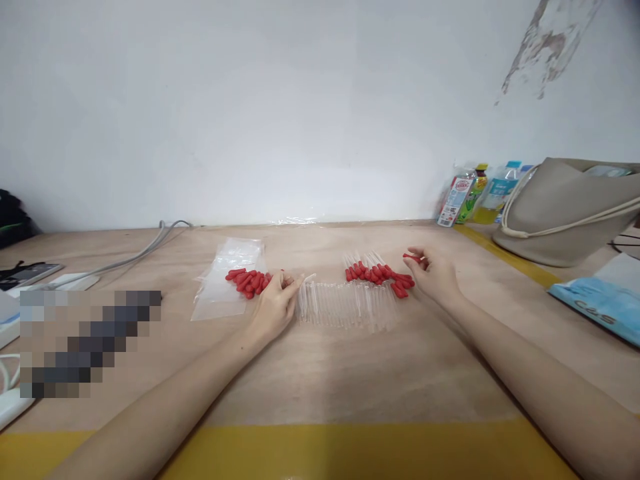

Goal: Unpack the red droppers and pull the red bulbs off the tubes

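My left hand pinches a thin clear dropper tube, whose tip sticks out past the fingers. My right hand is closed on a red rubber bulb, held between thumb and fingers. A row of clear tubes lies side by side on the table between the hands. Behind that row, several droppers with red bulbs fitted lie together, a few bulbs close to my right hand. Beside my left hand is a pile of loose red bulbs, partly on clear plastic bags.
A grey cable and a pixelated dark object lie on the left. To the right stand a drink carton, bottles and a beige bag. A blue packet is near the right edge. Yellow tape runs along the front.
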Motion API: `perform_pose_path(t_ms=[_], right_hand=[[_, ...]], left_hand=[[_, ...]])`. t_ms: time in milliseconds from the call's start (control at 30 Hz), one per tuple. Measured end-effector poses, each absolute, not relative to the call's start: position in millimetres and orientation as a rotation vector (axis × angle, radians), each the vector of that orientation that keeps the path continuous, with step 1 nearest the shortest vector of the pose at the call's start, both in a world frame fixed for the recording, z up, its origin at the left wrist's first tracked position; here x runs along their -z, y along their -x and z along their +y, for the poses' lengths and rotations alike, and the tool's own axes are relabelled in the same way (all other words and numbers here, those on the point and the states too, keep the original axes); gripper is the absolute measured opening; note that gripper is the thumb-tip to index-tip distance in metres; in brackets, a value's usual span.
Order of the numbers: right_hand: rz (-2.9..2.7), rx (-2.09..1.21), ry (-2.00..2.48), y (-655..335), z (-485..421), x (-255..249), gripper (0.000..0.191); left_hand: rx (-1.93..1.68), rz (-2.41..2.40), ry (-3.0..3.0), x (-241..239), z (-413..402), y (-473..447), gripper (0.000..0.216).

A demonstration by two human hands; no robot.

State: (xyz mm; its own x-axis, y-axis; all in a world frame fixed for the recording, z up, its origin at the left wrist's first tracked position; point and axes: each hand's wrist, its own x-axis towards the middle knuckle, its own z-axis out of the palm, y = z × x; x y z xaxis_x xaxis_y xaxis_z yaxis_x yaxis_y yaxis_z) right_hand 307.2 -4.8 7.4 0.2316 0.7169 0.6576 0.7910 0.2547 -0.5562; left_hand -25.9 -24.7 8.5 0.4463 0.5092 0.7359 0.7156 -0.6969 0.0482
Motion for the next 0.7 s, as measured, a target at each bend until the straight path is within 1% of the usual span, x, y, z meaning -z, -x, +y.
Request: perform_pose_path(t_ms=[67, 200, 433, 567, 700], right_hand=[[-1.385, -0.028, 1.602, -318.5, 2.5, -1.7, 0.033], [-1.316, -0.261, 1.682, -330.7, 13.2, 8.7, 0.029], [-1.378, -0.366, 1.644, -329.4, 23.7, 17.8, 0.030], [-1.488, -0.431, 1.649, -331.2, 25.7, 22.2, 0.027], [-1.519, -0.421, 1.670, -335.1, 28.4, 25.4, 0.034]], left_hand=[[1.124, -1.019, 2.433, -8.5, -24.6, 25.2, 0.030], [1.099, -0.990, 2.411, -10.2, -26.9, 23.1, 0.024], [1.130, -1.023, 2.544, -6.8, -30.5, 18.9, 0.016], [1.154, -1.010, 2.637, -3.5, -32.4, 16.1, 0.020], [1.151, -0.965, 2.632, -8.2, -37.4, 15.8, 0.032]])
